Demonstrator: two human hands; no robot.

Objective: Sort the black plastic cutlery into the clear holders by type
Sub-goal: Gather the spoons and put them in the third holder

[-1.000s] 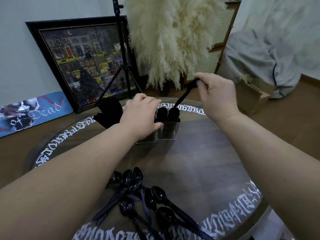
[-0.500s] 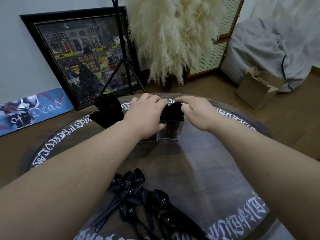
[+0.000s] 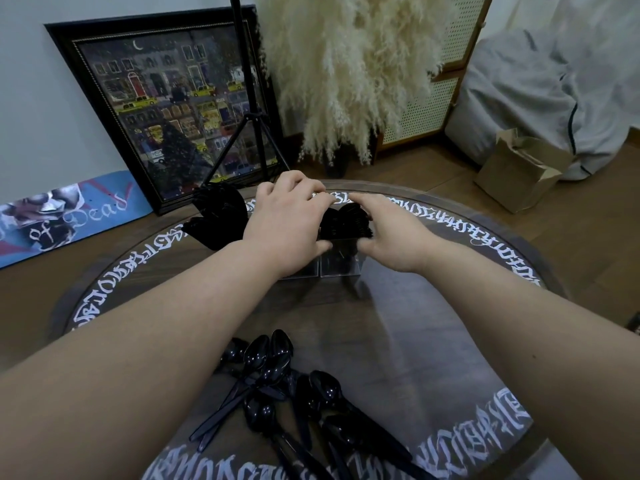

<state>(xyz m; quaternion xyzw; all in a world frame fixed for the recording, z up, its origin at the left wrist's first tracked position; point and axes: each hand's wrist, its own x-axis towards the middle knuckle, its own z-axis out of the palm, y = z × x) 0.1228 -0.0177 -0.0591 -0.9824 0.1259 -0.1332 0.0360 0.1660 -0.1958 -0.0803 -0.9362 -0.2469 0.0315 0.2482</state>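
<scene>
Your round table [image 3: 398,341] carries everything. At its near edge lies the loose pile of black spoons [image 3: 277,386]. Toward its far side stand the clear holders [image 3: 337,263], packed with black cutlery [image 3: 346,221]. Your left hand [image 3: 284,223] curls over the holders' left side; your right hand [image 3: 388,233] presses fingers against the cutlery, though whether it pinches any you cannot tell.

1. Two bare forearms come in from the bottom corners, no sleeves anywhere in view.
2. Left hand [image 3: 282,220]: no rings, no watch, no glove, wrist is plain.
3. Right hand [image 3: 388,233]: same deal, nothing worn on the fingers or wrist.
4. Fingernails can't really be made out from this angle.
5. No visible markings on either arm.
</scene>
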